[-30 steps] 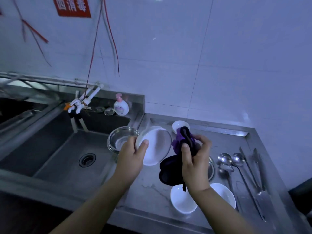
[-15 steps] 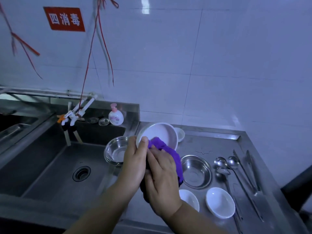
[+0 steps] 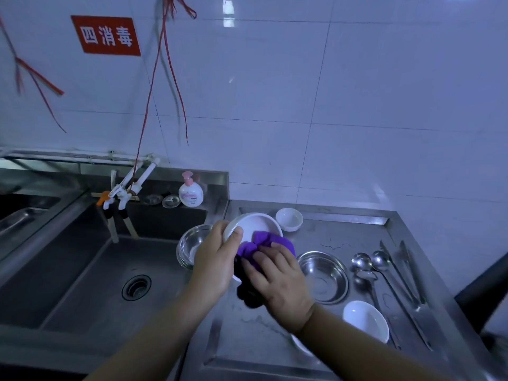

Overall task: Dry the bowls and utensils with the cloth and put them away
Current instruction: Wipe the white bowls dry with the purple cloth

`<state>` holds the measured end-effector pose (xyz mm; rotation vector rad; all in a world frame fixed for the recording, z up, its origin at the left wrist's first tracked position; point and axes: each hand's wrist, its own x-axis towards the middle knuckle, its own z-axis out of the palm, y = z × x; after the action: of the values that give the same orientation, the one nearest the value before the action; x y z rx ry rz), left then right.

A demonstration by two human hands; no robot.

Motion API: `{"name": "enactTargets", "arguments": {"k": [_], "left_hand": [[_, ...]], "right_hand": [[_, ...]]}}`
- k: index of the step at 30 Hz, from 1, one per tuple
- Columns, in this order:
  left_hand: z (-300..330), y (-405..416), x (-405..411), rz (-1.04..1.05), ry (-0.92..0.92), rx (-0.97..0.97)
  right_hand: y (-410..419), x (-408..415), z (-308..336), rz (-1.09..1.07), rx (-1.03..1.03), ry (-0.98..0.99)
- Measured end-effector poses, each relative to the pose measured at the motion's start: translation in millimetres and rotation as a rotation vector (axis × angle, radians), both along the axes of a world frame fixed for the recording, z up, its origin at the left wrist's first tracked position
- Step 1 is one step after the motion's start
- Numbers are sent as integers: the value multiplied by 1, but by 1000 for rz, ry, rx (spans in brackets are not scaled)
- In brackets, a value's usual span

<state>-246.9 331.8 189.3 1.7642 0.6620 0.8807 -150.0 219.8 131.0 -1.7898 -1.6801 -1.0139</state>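
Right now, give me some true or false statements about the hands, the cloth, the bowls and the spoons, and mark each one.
1. The left hand holds a white bowl tilted above the counter. True.
2. The right hand presses a purple cloth into that bowl. True.
3. The steel bowl on the counter is upside down. False: it sits open side up.
4. The spoons lie in the sink. False: they lie on the counter, right of the steel bowl.
5. The soap bottle stands behind the sink. True.
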Motion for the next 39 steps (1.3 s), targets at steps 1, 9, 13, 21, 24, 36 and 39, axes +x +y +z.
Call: {"name": "enactTargets", "arguments": {"k": [1, 9, 13, 21, 24, 36, 39], "left_hand": [[-2, 0, 0, 8, -11, -26], [-11, 13, -8, -133, -1, -4], [4, 39, -13, -426, 472, 100], [2, 3, -4, -206, 49, -145], [-1, -7, -3, -219, -81, -141], [16, 28, -9, -522, 492, 82], [14, 22, -9, -353, 316, -16]], "right_hand": [[4, -16, -1, -36, 24, 81], [14, -36, -17, 42, 62, 168], [-6, 9, -18, 213, -88, -213], [7, -25, 17, -133, 29, 118], [15, -47, 17, -184, 109, 257], [-27, 20, 11, 259, -219, -398], [-19, 8, 21, 155, -132, -202]]}}
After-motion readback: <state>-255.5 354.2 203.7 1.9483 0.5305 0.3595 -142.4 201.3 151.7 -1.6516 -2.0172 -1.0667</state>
